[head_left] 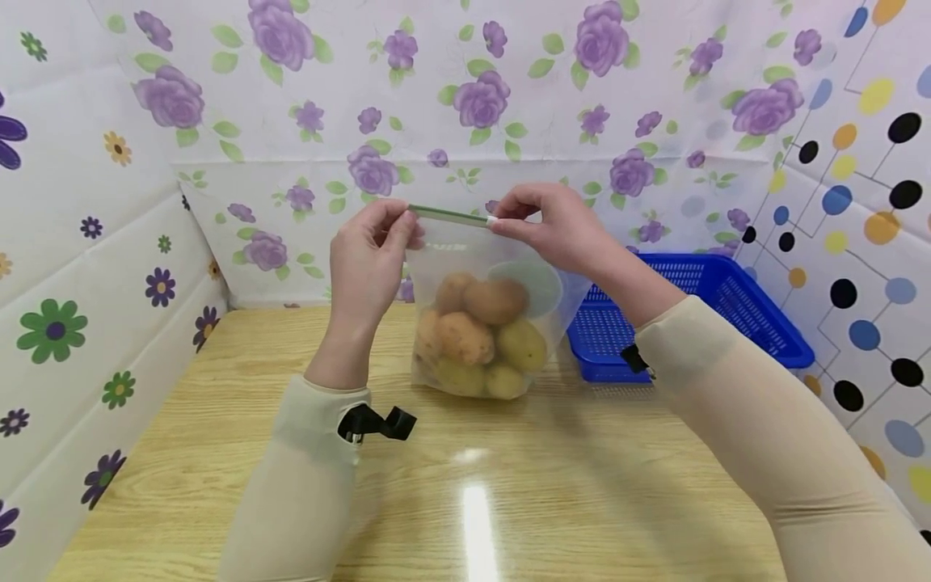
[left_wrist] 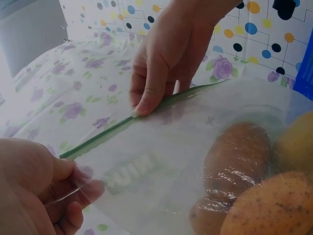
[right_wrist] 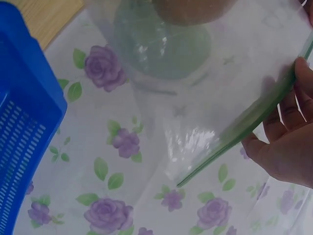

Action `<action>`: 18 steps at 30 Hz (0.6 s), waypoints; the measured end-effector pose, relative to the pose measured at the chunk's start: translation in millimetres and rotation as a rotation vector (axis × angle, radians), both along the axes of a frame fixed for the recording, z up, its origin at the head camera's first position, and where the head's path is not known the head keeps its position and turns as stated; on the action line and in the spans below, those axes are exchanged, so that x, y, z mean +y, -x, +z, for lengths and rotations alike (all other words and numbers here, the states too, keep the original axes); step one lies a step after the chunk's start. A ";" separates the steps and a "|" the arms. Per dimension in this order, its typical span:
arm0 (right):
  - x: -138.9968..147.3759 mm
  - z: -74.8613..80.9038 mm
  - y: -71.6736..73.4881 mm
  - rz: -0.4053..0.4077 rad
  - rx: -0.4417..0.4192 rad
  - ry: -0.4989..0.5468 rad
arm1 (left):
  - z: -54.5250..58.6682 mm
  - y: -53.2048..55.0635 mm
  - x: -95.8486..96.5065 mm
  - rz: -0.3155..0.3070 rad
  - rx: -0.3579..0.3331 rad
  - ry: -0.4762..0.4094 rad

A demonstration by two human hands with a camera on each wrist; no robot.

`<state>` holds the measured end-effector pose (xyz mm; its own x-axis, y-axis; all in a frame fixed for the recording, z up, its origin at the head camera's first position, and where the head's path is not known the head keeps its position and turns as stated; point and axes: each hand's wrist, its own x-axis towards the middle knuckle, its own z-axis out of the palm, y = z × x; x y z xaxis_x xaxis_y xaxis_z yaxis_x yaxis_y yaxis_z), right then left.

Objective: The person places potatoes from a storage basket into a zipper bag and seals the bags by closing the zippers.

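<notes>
A clear zip bag [head_left: 454,257] stands on the table, with several brown and yellowish potatoes [head_left: 465,339] filling its lower part. Along its top runs a green zip strip [head_left: 447,214]. My left hand [head_left: 367,263] pinches the left corner of the bag's top between thumb and fingers. Farther along the strip, my right hand [head_left: 560,230] pinches it, thumb on the near side, with a small white piece right at the fingertips. In the left wrist view green lettering [left_wrist: 132,171] shows on the bag; the right wrist view has the strip's far end [right_wrist: 182,184] running past the right hand.
To the right of the bag, partly behind my right forearm, is a blue plastic basket [head_left: 764,311]. A wood-grain table [head_left: 407,501] lies under everything. Flowered sheeting [head_left: 320,105] covers the back and left walls, and dotted sheeting [head_left: 873,267] the right one.
</notes>
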<state>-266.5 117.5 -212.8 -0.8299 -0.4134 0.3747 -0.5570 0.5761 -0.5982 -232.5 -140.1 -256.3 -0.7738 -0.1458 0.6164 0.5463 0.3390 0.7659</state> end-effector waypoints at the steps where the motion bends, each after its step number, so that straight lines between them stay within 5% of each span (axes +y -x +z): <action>1: 3.0 -0.8 0.8 -0.007 -0.004 -0.003 | -0.1 0.3 -0.7 0.002 0.001 0.001; 18: 46.8 -8.3 -2.4 -0.100 -0.054 -0.045 | -2.9 -1.7 -11.9 0.015 -0.011 -0.002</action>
